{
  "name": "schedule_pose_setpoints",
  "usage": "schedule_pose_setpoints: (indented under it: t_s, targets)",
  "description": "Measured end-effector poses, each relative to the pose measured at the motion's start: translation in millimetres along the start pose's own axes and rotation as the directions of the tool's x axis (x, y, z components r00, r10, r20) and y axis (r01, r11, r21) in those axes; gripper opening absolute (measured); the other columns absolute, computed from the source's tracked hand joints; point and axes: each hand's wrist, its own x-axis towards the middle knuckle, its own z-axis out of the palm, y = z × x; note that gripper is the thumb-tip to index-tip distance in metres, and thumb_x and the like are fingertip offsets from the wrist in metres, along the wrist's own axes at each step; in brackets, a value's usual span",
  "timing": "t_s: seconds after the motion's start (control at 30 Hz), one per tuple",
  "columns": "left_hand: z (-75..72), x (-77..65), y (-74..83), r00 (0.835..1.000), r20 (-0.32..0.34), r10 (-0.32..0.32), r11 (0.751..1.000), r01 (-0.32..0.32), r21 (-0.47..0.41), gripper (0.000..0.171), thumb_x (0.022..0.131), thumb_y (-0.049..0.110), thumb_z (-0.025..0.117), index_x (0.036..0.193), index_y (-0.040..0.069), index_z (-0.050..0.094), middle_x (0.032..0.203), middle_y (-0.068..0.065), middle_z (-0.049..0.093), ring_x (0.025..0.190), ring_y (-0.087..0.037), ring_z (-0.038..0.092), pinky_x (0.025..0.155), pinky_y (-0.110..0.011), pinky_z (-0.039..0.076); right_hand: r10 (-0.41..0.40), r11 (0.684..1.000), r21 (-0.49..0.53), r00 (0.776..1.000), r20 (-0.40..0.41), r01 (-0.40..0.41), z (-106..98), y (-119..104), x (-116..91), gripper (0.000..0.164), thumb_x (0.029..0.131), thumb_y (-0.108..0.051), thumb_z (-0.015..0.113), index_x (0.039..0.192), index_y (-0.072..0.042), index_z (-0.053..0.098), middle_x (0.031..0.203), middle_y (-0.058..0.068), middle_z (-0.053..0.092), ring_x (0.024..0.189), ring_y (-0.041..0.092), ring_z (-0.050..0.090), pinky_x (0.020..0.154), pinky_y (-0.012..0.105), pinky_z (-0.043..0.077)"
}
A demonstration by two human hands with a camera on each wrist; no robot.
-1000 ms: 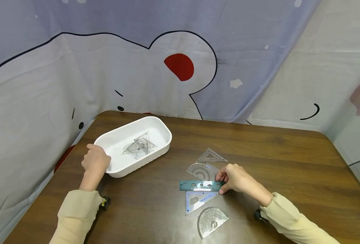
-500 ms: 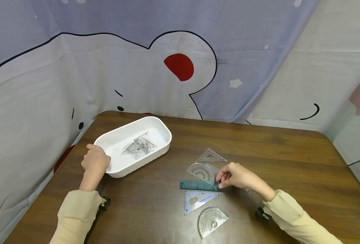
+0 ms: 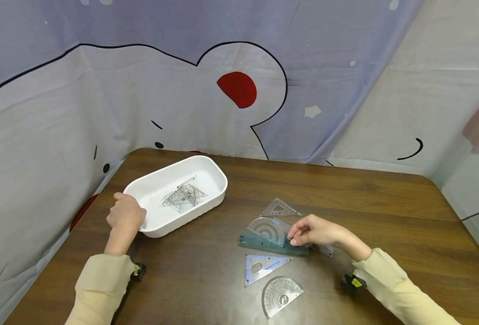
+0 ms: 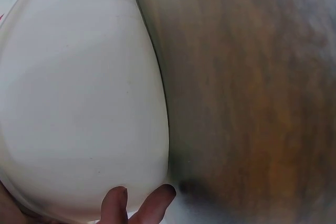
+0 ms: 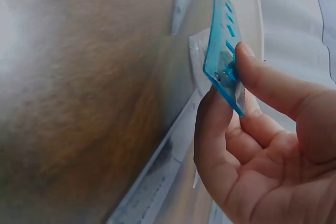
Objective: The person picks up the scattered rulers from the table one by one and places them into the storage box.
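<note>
My left hand [image 3: 126, 214] grips the near left end of a white plastic basin [image 3: 213, 204]; two of its fingertips show against the basin wall in the left wrist view. Several clear set squares and protractors [image 3: 184, 196] lie piled inside. My right hand [image 3: 315, 232] pinches a teal stencil ruler [image 5: 223, 40] near one end between thumb and fingers, and the ruler is tilted. A clear protractor [image 3: 267, 228] overlaps the ruler's far edge in the head view. Right by the hand, a clear set square [image 3: 324, 250] is partly covered.
A set square with blue print [image 3: 261, 267] and a clear half-round protractor [image 3: 281, 294] lie nearer me on the brown wooden table [image 3: 191, 280]. Another small set square [image 3: 279, 208] lies beyond the ruler. A printed cloth [image 3: 162, 99] hangs behind the table.
The teal ruler has tilted in my right hand and lost its glare. My right hand has shifted slightly, and a set square now shows beside it. My left hand stays on the basin.
</note>
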Motion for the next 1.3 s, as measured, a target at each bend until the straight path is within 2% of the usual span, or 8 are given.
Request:
schedule_pose_setpoints:
  t_s: [0.17, 0.6, 0.93, 1.3]
  targets:
    - [-0.4, 0.7, -0.2, 1.000, 0.007, -0.001, 1.000, 0.001, 0.004, 0.060, 0.087, 0.015, 0.054, 0.122, -0.023, 0.022, 0.102, -0.042, 0.054, 0.092, -0.050, 0.060, 0.074, -0.053, 0.050, 0.016, 0.998, 0.061, 1.000, 0.015, -0.017, -4.4, -6.5, 2.7, 0.026, 0.087, -0.008, 0.067, 0.102, 0.013, 0.061, 0.078, -0.003, 0.061, 0.068, 0.003, 0.053, 0.060, 0.019, 0.043]
    - [0.3, -1.0, 1.0, 1.000, -0.005, 0.002, 1.000, -0.002, 0.005, 0.060, 0.087, 0.014, 0.054, 0.122, -0.023, 0.023, 0.100, -0.041, 0.055, 0.090, -0.048, 0.061, 0.072, -0.052, 0.051, 0.023, 0.996, 0.086, 1.000, -0.018, -0.022, -8.3, -31.3, 18.9, 0.032, 0.089, -0.011, 0.064, 0.108, 0.014, 0.058, 0.076, -0.010, 0.060, 0.064, 0.001, 0.048, 0.056, 0.019, 0.038]
    - [-1.5, -1.9, 1.4, 1.000, -0.005, 0.005, 1.000, -0.005, -0.002, 0.058, 0.087, 0.014, 0.054, 0.120, -0.022, 0.024, 0.099, -0.041, 0.055, 0.089, -0.049, 0.061, 0.073, -0.052, 0.050, 0.011, 0.996, 0.087, 0.998, -0.055, -0.006, -12.8, -65.4, 46.0, 0.029, 0.089, -0.011, 0.064, 0.110, 0.008, 0.062, 0.079, -0.011, 0.066, 0.069, 0.004, 0.054, 0.060, 0.021, 0.041]
    - [-1.4, -1.8, 0.9, 1.000, 0.001, 0.006, 1.000, -0.006, 0.011, 0.061, 0.087, 0.014, 0.054, 0.122, -0.024, 0.022, 0.098, -0.041, 0.055, 0.085, -0.047, 0.062, 0.070, -0.050, 0.051, 0.026, 0.991, 0.137, 0.991, -0.133, -0.007, -9.8, -97.4, 84.1, 0.030, 0.089, -0.011, 0.065, 0.113, 0.006, 0.064, 0.071, -0.011, 0.066, 0.061, 0.001, 0.054, 0.055, 0.017, 0.043]
